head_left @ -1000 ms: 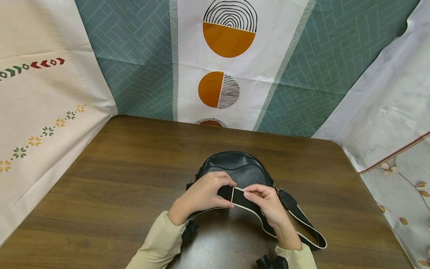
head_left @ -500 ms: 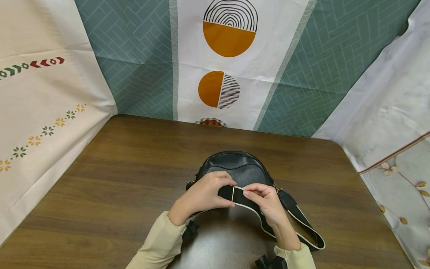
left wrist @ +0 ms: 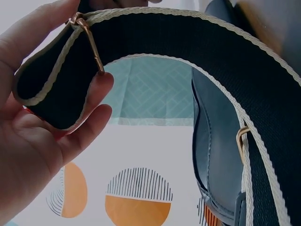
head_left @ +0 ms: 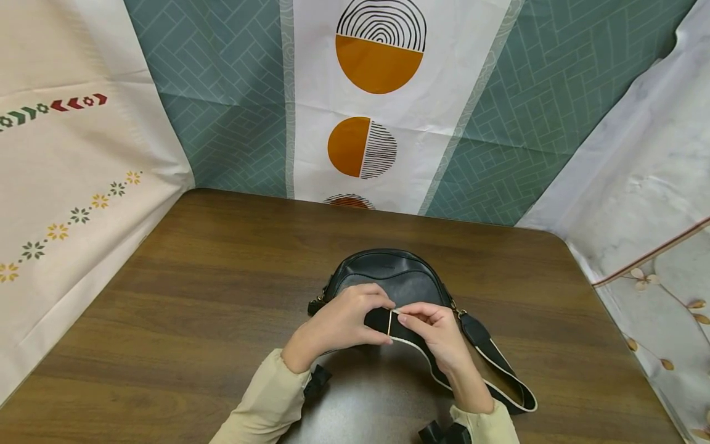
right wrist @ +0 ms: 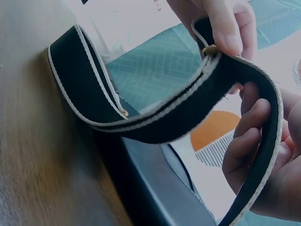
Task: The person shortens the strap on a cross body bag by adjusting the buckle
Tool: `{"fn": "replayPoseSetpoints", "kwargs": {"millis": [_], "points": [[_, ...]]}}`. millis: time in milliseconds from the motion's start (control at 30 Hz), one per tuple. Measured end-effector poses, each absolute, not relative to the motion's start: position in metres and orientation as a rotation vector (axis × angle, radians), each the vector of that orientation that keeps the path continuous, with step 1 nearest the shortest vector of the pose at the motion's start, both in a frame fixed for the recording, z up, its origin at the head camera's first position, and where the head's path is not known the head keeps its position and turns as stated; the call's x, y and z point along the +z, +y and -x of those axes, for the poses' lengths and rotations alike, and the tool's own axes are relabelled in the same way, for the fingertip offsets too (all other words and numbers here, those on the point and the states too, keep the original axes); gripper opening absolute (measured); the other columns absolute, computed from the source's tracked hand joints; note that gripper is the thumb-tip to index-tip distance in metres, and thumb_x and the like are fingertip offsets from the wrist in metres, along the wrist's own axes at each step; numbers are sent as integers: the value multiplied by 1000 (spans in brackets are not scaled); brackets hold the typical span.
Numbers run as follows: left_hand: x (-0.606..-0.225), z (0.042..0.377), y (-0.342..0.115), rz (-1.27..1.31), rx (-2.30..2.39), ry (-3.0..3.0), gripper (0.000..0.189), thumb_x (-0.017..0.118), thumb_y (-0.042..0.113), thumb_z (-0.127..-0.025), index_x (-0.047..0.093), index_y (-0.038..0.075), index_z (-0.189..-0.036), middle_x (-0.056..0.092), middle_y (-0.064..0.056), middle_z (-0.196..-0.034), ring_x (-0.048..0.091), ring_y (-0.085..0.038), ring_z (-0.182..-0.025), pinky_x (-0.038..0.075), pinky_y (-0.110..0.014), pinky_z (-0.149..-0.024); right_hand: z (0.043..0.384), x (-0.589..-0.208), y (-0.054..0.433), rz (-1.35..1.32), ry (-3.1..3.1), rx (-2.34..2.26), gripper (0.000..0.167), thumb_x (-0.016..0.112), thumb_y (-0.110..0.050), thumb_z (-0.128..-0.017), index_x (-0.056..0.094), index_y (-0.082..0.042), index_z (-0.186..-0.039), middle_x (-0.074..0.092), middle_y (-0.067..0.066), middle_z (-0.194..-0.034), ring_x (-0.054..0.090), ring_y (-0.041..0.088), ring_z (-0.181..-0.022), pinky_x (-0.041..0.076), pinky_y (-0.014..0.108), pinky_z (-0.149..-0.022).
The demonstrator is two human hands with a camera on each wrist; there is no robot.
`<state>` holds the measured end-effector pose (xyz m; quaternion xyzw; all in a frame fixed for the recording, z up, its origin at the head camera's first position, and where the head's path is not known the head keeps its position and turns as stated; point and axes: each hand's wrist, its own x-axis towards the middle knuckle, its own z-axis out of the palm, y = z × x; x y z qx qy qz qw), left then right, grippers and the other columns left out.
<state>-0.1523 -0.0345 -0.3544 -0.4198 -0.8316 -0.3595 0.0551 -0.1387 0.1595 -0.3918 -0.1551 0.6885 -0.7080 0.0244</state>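
Observation:
A black, round-topped handbag [head_left: 395,282] lies on the table beyond both hands. Its black strap [head_left: 412,338] has cream edges and bows toward the person. My left hand [head_left: 346,316] pinches the strap at a slim gold slider buckle [head_left: 390,323], thumb and fingers at the buckle's two ends. Just to the right, my right hand [head_left: 440,336] pinches the strap's upper edge between thumb and fingers. A fold of strap bulges out behind the buckle [left wrist: 93,47] inside the left palm in the left wrist view. In the right wrist view, the strap [right wrist: 277,113] runs across the right hand's fingers.
The wooden table [head_left: 194,320] spreads around the bag. A strap loop [head_left: 521,404] lies to the right, joined to the bag by a gold ring [head_left: 461,314]. Patterned cloth [head_left: 238,123] hangs behind the table, with white cloths at both sides.
My left hand and the buckle have shifted slightly right, toward my right hand. The stretch of strap between them looks shorter. The bag has stayed in place.

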Motion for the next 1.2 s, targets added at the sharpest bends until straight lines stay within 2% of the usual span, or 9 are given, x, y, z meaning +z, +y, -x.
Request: {"fn": "replayPoseSetpoints", "kwargs": {"millis": [167, 233, 367, 467, 567, 800, 933, 1067, 1200], "points": [[-352, 151, -32, 1275, -1111, -2538, 41, 80, 23, -65, 66, 3, -98, 58, 0, -91, 54, -10, -85, 42, -18, -78, 138, -392, 154, 471, 2105, -2183, 23, 59, 5, -81, 68, -16, -79, 63, -3, -75, 57, 9, -70, 47, 21, -65], [-353, 151, -32, 1272, -1109, -2546, 41, 80, 24, -65, 67, 3, -98, 58, 1, -91, 54, -9, -85, 42, -18, -78, 138, -392, 153, 467, 2092, -2176, 21, 58, 5, -82, 67, -14, -79, 63, -4, -75, 57, 8, -71, 47, 21, -66], [-354, 152, -34, 1278, -1108, -2544, 42, 80, 25, -65, 67, 3, -99, 58, 0, -92, 55, -11, -86, 42, -18, -78, 138, -392, 154, 476, 2085, -2140, 6, 57, 4, -83, 62, 8, -84, 64, -3, -76, 58, 9, -73, 47, 22, -67], [-354, 153, -36, 1295, -1089, -2527, 44, 80, 26, -65, 67, 2, -99, 59, -1, -92, 55, -12, -87, 42, -17, -79, 138, -391, 159, 500, 2094, -2095, 19, 55, 3, -85, 54, 21, -91, 65, -2, -80, 59, 11, -75, 48, 23, -68], [-354, 154, -38, 1304, -1067, -2512, 45, 80, 26, -65, 67, 0, -99, 59, -2, -93, 56, -12, -87, 42, -17, -79, 139, -389, 165, 536, 2091, -2055, 22, 52, 2, -87, 53, 23, -93, 65, 0, -82, 60, 12, -76, 48, 24, -68], [-354, 155, -42, 1304, -1054, -2503, 46, 79, 26, -66, 66, -1, -100, 59, -3, -93, 55, -13, -88, 42, -18, -78, 140, -392, 179, 596, 2107, -2011, 18, 55, 4, -85, 54, 21, -90, 64, -2, -77, 56, 7, -68, 47, 21, -60], [-354, 154, -41, 1307, -1060, -2508, 46, 79, 25, -66, 66, -1, -100, 59, -3, -93, 55, -13, -87, 42, -18, -78, 140, -395, 179, 611, 2084, -2054, 6, 58, 6, -81, 61, 9, -86, 64, -1, -75, 57, 8, -66, 47, 22, -58], [-353, 153, -39, 1295, -1054, -2523, 45, 80, 25, -65, 67, 0, -100, 59, -2, -93, 55, -12, -87, 43, -18, -78, 139, -394, 175, 617, 2042, -2112, 17, 58, 7, -81, 67, -7, -85, 65, 0, -75, 58, 9, -65, 48, 21, -58], [-353, 152, -37, 1295, -1035, -2534, 45, 80, 27, -65, 67, 1, -100, 59, 0, -94, 56, -11, -87, 42, -19, -78, 138, -393, 169, 612, 2050, -2130, 16, 59, 7, -80, 67, -6, -84, 65, 0, -75, 58, 9, -66, 47, 20, -58]]}}
